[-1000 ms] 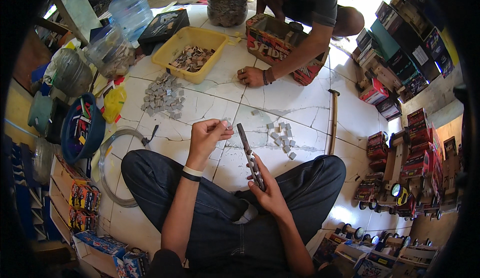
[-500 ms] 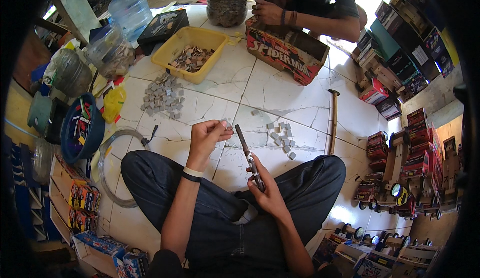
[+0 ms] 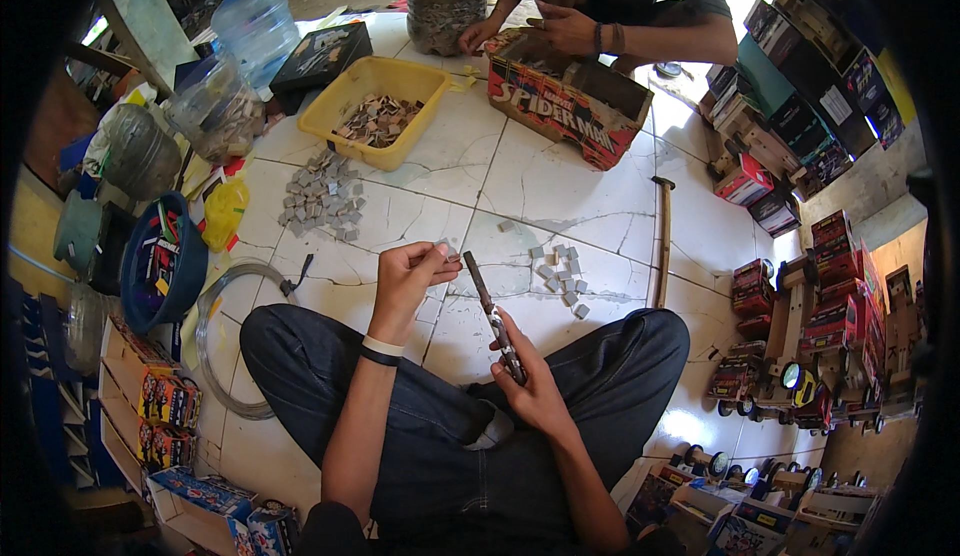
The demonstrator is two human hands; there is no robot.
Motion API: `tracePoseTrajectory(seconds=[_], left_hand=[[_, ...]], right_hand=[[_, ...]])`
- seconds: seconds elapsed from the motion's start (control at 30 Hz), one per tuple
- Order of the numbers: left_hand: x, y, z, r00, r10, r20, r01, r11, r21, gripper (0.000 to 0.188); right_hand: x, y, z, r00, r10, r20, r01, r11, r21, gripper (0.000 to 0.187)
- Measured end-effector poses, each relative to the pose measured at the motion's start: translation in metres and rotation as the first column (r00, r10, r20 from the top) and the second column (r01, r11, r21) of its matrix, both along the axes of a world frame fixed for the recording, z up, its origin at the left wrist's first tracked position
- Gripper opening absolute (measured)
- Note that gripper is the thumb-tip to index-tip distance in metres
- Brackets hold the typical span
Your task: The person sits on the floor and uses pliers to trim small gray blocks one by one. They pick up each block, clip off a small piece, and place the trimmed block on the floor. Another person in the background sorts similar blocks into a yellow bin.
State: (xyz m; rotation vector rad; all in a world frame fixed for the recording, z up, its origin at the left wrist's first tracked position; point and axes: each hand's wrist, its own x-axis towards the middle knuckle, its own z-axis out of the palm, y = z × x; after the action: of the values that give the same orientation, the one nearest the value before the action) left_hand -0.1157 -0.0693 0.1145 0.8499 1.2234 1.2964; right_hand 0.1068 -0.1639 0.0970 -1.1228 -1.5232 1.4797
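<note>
Between the thumb and fingers of my left hand (image 3: 405, 281) is a small square chip (image 3: 453, 256), pinched and partly covered. My right hand (image 3: 530, 386) is wrapped round a dark, narrow stick-like tool (image 3: 480, 288) with a mottled grip; I cannot make out its exact kind. The tool's upper end points up and left, close beside the chip. Ahead and left lies a heap of grey square chips (image 3: 323, 196). A smaller scatter of grey chips (image 3: 560, 268) lies to the right of the tool. Past the heap, a yellow tub (image 3: 372, 153) contains brownish chips (image 3: 378, 121).
Another person's hand (image 3: 566, 31) is over a printed red-and-black box (image 3: 560, 106) at the far side. A long-handled hammer (image 3: 663, 246) lies right. Coiled clear hose (image 3: 215, 356) and a blue basin (image 3: 165, 306) are left. Toy trucks (image 3: 800, 376) line the right.
The other person's arms have shifted, one hand now lower at the box's left end. My hands keep nearly the same pose, with the chip and tool still close together.
</note>
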Motion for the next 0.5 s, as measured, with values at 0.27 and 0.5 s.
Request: tracePoseTrajectory(seconds=[0.27, 0.5], left_hand=[[0.0, 0.002, 0.001, 0.767, -0.298, 0.568, 0.337, 0.941, 0.038, 0.056], [0.018, 0.001, -0.014, 0.721, -0.315, 0.618, 0.341, 0.937, 0.08, 0.056]], right_hand=[[0.014, 0.001, 0.009, 0.862, -0.031, -0.505, -0.252, 0.84, -0.481, 0.082], [0.017, 0.001, 0.009, 0.544, -0.181, -0.819, -0.505, 0.709, -0.492, 0.083]])
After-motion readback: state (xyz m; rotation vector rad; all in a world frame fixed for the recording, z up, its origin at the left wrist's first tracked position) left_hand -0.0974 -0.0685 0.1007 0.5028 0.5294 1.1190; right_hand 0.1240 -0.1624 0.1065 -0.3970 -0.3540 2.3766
